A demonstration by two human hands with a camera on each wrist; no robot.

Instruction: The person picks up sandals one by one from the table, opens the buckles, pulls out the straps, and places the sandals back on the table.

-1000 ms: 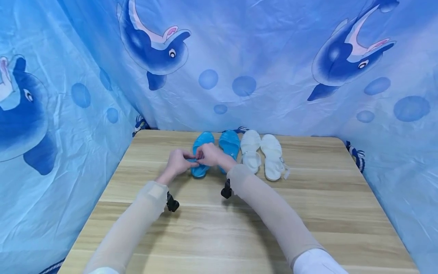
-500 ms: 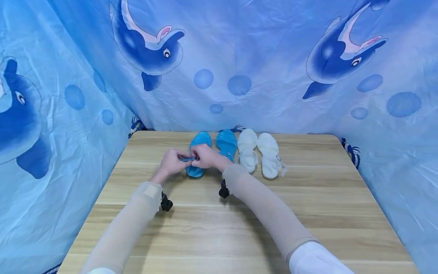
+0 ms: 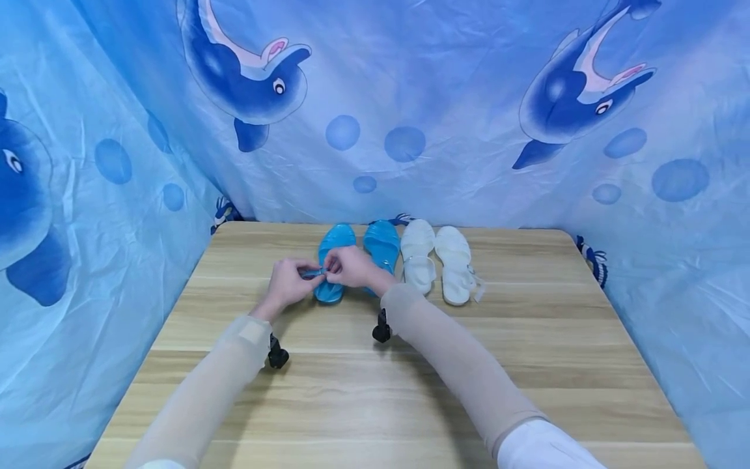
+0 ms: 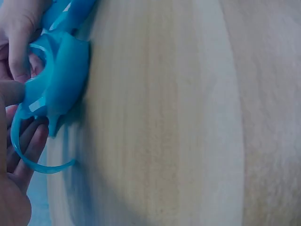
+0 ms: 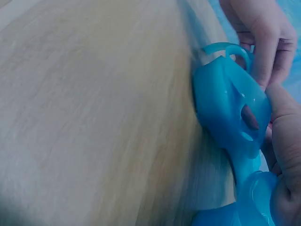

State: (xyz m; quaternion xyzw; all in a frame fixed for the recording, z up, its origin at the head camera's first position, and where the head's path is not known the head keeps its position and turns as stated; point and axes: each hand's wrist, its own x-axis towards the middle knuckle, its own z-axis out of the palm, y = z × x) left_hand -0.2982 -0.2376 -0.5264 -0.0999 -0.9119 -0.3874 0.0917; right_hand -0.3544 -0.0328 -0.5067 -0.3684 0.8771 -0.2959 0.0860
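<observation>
A blue jelly sandal (image 3: 338,236) stands on the table, toe pointing away, leftmost in a row. My left hand (image 3: 288,281) pinches its ankle strap between thumb and fingers, from the left. From the other side my right hand (image 3: 351,266) pinches the strap too, its fingertips meeting the left ones over the middle of the sandal. In the left wrist view the end of the strap (image 4: 35,165) curls loosely below my left fingers. The other blue sandal (image 3: 382,236) stands just right, partly hidden by my right hand and wrist.
Right of the blue pair stand two white sandals, the inner white sandal (image 3: 418,238) and the outer white sandal (image 3: 453,251), with a loose strap and tag at its side. The wooden table (image 3: 363,404) ends at a blue dolphin-print curtain (image 3: 445,182).
Both hands keep hold of the strap, with small finger shifts drawing the fingertips together. The whole scene slides slightly left in the head view.
</observation>
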